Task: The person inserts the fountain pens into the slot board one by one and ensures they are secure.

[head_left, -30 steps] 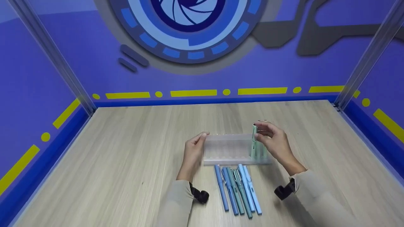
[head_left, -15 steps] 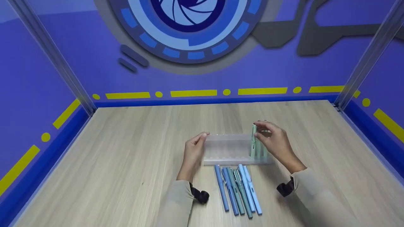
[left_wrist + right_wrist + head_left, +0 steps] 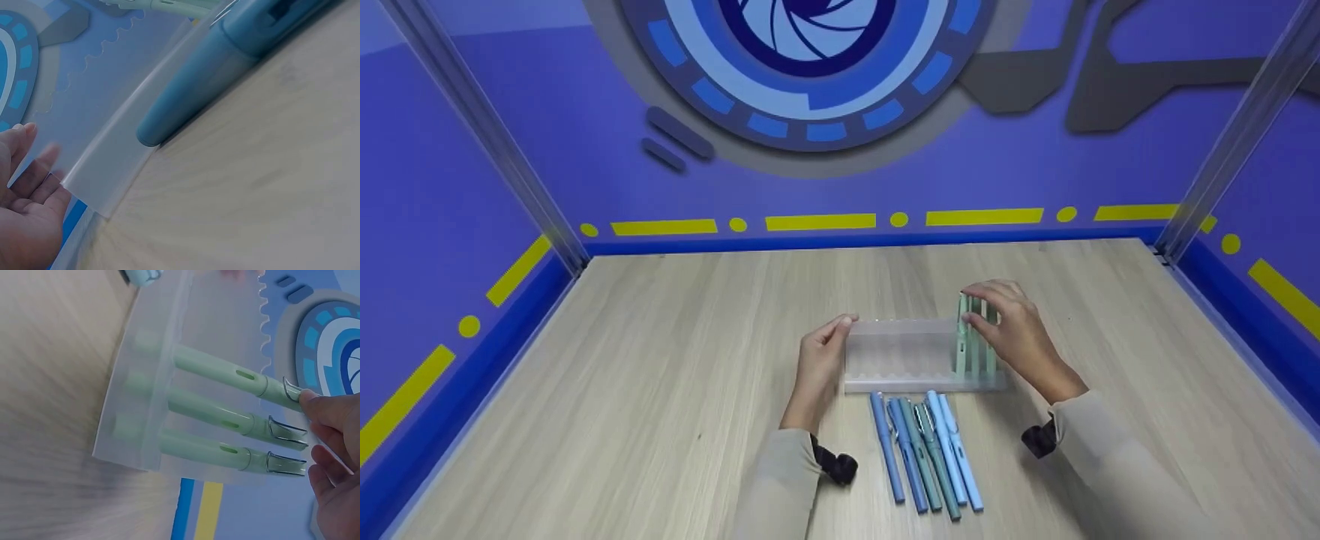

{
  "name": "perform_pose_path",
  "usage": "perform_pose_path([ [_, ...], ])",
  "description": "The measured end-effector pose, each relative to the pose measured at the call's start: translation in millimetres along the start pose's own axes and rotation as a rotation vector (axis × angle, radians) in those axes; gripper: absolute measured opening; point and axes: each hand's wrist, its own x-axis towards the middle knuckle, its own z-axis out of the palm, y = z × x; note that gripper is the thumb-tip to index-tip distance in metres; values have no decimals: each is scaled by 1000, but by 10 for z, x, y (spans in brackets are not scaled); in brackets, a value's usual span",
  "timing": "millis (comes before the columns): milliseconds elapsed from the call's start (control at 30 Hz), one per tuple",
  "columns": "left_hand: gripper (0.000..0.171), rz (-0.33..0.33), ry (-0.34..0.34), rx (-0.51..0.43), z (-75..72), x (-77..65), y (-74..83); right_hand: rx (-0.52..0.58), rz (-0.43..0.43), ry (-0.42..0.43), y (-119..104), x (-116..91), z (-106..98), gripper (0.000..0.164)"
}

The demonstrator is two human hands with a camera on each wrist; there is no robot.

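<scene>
A frosted clear pen stand [image 3: 900, 354] stands upright on the table. My left hand [image 3: 819, 364] grips its left edge, thumb at the top corner; in the left wrist view the fingers [image 3: 45, 194] curl by that edge. At the stand's right end, three light green pens stand in a row. The leftmost light green pen [image 3: 961, 346] is pinched near its cap top by my right hand [image 3: 1018, 337]. In the right wrist view, the thumb lies on this pen's cap, next to the clip. The other two green pens [image 3: 208, 409] lean in the slots beside it, their clips showing.
Several blue and teal pens [image 3: 931, 454] lie side by side on the wooden table [image 3: 660, 390] just in front of the stand. One teal-blue pen [image 3: 197, 84] looms close in the left wrist view. Blue patterned walls [image 3: 780, 195] enclose the back and sides.
My right hand has risen a little and turned slightly, still at the leftmost green pen, which shifts a touch leftward at its top. The left hand and the loose pens stay put.
</scene>
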Motion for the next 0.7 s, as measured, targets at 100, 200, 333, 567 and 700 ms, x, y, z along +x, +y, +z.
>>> perform_pose_path([
  [100, 34, 9, -5, 5, -7, -7, -7, -19, -19, -14, 10, 17, 11, 34],
  [200, 35, 15, -11, 4, -11, -8, -12, -27, -15, -31, 20, 25, 19, 35],
  [333, 35, 9, -16, 4, -13, -2, -18, -27, 14, -54, 43, 30, 23, 37],
  [567, 35, -1, -21, 11, -19, -1, -19, -28, 53, -81, 73, 48, 35, 38],
  [700, 35, -2, -16, 11, -23, -2, -25, -25, 63, -92, 82, 52, 47, 38],
])
